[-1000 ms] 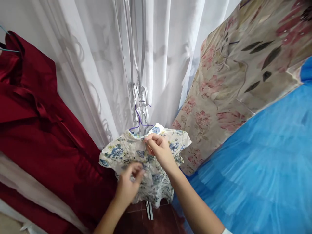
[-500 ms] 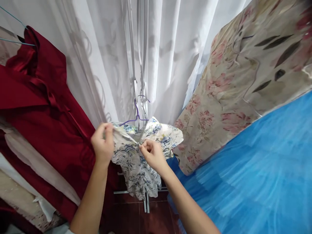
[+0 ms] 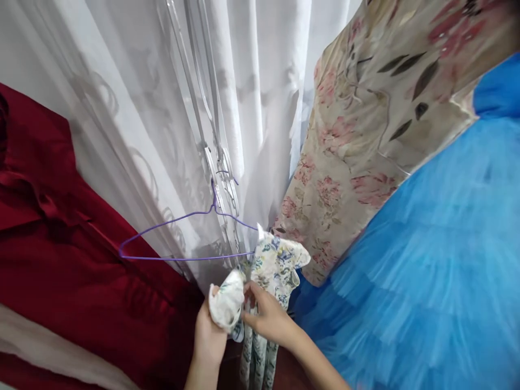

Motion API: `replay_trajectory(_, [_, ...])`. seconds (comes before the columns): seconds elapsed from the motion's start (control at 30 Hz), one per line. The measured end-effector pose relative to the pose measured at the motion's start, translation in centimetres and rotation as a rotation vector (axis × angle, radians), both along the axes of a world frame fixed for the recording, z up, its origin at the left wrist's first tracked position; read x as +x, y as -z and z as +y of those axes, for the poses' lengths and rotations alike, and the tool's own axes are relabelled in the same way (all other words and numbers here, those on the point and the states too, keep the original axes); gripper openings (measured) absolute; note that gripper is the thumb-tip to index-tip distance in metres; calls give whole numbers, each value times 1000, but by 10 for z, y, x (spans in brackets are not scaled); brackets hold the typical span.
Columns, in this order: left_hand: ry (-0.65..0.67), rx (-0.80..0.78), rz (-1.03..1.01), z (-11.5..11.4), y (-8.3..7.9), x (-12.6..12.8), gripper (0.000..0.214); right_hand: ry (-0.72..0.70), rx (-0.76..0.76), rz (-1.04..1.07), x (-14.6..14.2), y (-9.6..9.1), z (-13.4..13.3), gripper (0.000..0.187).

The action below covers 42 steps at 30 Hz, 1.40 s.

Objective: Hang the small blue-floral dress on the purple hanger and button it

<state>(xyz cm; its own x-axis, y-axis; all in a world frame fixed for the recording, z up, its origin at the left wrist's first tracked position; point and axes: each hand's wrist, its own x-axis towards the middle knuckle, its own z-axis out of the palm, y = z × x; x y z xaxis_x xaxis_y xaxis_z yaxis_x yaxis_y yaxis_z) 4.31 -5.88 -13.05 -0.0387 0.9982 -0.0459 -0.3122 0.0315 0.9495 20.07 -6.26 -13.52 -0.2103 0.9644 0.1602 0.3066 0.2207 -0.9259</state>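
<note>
A small white dress with a blue floral print [image 3: 277, 261] hangs by one shoulder on the right arm of a purple wire hanger [image 3: 162, 258]. The hanger's left arm is bare. My left hand [image 3: 211, 331] is closed around the dress's other shoulder, bunched and pulled down below the hanger. Close beside it, my right hand [image 3: 268, 316] pinches the front edge of the dress, thumb and fingers together. The exact spot under its fingertips is partly hidden.
A dark red garment [image 3: 101, 244] hangs on the left. On the right are a beige floral dress [image 3: 333, 162] and a blue tulle skirt [image 3: 418, 271]. White curtains [image 3: 134, 108] and a metal stand [image 3: 199, 97] are behind the hanger.
The left shoulder of the dress has come off the hanger, baring its left arm. My left hand has moved down and right with the cloth; my right hand has lowered. The view has shifted.
</note>
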Motion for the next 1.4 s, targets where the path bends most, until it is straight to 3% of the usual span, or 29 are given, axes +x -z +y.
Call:
replay_trajectory(0.07, [14, 26, 30, -9, -2, 15, 36, -50, 75, -17, 1, -3, -11, 37])
replay_trajectory(0.17, [121, 230, 335, -14, -15, 25, 27, -77, 72, 85, 7, -11, -25, 8])
replay_trajectory(0.27, [302, 391, 559, -15, -16, 29, 29, -11, -88, 198, 26, -13, -35, 25])
replay_trajectory(0.33, [482, 366, 597, -19, -3, 32, 37, -8, -178, 225, 46, -13, -41, 27])
replay_trajectory(0.43, [666, 258, 685, -31, 31, 37, 41, -131, -263, 159, 86, -19, -47, 26])
replay_trajectory(0.5, [633, 185, 796, -39, 54, 38, 39, -98, -257, 96, 120, -28, -44, 27])
replay_trajectory(0.53, [586, 153, 839, -43, 62, 36, 38, -16, -224, 85, 138, -35, -39, 31])
replay_trajectory(0.63, [381, 93, 878, -50, 68, 25, 42, 151, -86, 159, 187, -66, -3, 30])
replay_trajectory(0.7, [262, 124, 850, -52, 54, 16, 41, 138, -23, 219, 204, -94, 33, 21])
replay_trajectory(0.77, [195, 195, 809, -54, 29, 8, 34, 18, 27, 236, 201, -121, 72, 15])
replay_trajectory(0.83, [155, 285, 774, -55, -1, 2, 33, -123, 5, 246, 182, -142, 105, 17])
replay_trajectory(0.93, [-5, 388, 780, -55, -40, -15, 29, -260, -154, 338, 139, -154, 132, 26])
replay_trajectory(1.07, [-203, 492, 981, -47, -59, -65, 18, -463, -262, 362, 107, -152, 133, 29])
replay_trajectory(1.17, [-173, 636, 1271, -30, -59, -118, 10, -485, -255, 370, 106, -156, 124, 41])
replay_trajectory(1.27, [-123, 660, 1514, -4, -67, -168, 17, -471, -302, 302, 109, -167, 116, 46])
replay_trajectory(1.4, [-241, 666, 1576, 46, -106, -201, 21, -442, -291, 211, 104, -176, 112, 35])
